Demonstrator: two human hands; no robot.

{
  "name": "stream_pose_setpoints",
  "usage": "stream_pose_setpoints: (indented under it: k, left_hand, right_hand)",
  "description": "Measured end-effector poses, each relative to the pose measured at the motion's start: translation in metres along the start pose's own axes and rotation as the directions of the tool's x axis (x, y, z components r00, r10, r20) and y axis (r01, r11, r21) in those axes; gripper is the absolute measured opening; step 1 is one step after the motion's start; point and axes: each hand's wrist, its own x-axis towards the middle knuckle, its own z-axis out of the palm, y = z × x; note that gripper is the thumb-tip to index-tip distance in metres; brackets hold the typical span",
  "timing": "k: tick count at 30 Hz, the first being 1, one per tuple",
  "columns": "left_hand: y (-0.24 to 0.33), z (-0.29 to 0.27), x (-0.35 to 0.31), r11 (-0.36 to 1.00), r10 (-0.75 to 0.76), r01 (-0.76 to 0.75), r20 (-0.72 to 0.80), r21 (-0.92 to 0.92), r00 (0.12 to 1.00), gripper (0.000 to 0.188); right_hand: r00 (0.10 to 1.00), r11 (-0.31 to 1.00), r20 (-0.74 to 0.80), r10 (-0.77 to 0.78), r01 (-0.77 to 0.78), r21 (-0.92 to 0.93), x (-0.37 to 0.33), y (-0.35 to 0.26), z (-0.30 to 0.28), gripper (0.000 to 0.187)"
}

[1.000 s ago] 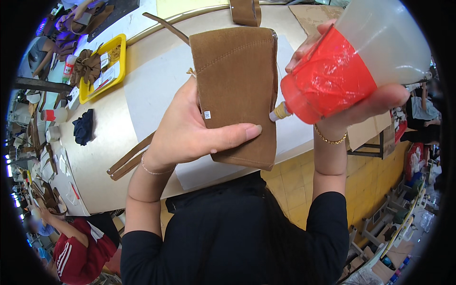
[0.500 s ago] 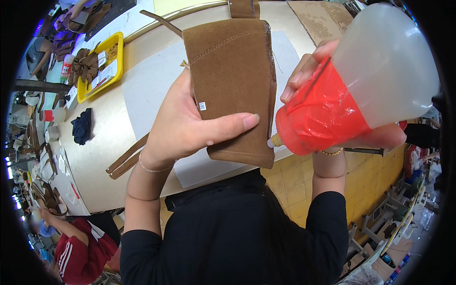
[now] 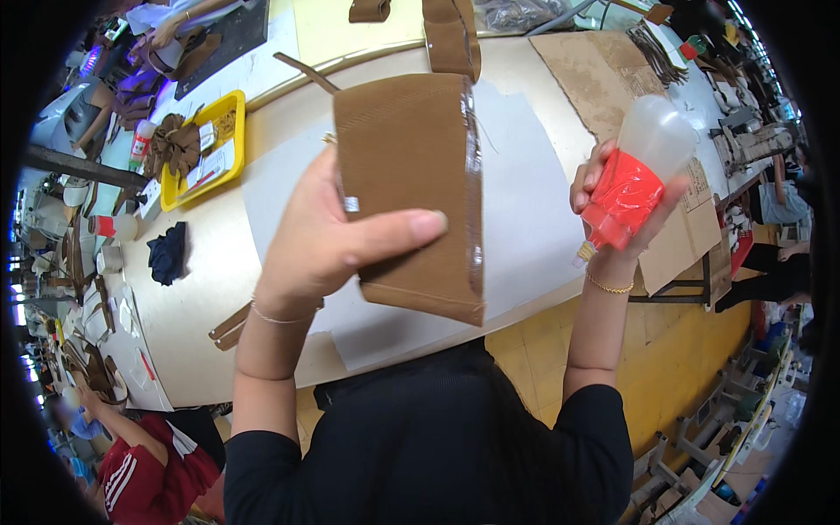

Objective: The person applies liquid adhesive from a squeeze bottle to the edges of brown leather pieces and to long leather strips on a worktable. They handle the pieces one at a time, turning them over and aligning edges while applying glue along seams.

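My left hand (image 3: 319, 232) grips a brown suede panel (image 3: 407, 166) by its left side, the thumb lying flat across its face. A shiny, wet-looking strip runs along the panel's right edge, and a small white label sits near its left edge. A narrow brown strap (image 3: 302, 70) sticks out past the upper left corner. Off to the right, my right hand (image 3: 647, 229) is wrapped round a translucent squeeze bottle (image 3: 661, 131) with a red band. The bottle is tipped, its narrow nozzle pointing down and left, apart from the panel.
White paper (image 3: 525, 192) covers part of the worktable. A yellow tray (image 3: 234, 157) with brown pieces, a dark cloth (image 3: 167, 254) and brown straps (image 3: 229, 325) lie to the left. Cardboard (image 3: 577, 74) is at the far right. A co-worker in a red garment (image 3: 149, 464) sits lower left.
The bottle has moved away from the panel's lower right edge, rightward and farther from the camera. The panel has shifted slightly down and turned, showing more of its shiny right edge.
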Motion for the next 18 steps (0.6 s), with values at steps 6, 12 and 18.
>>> stream_pose_setpoints:
  k: [6,12,18]
  left_hand:
    - [0.042,-0.016,0.023,0.962,0.271,-0.27,-0.104,0.024,0.957,0.04]
    - [0.079,-0.067,0.152,0.983,-0.047,0.079,0.187,-0.168,0.981,0.035]
    - [0.143,-0.077,0.292,0.977,0.147,-0.124,0.127,-0.172,0.981,0.032]
  right_hand:
    - [0.924,0.999,-0.378,0.049,-0.043,0.024,-0.005,0.016,-0.062,0.08]
    - [0.807,0.991,-0.576,0.129,-0.084,0.104,0.003,0.067,-0.098,0.07]
    - [0.742,0.987,-0.652,0.156,-0.089,0.135,0.015,0.078,-0.085,0.068]
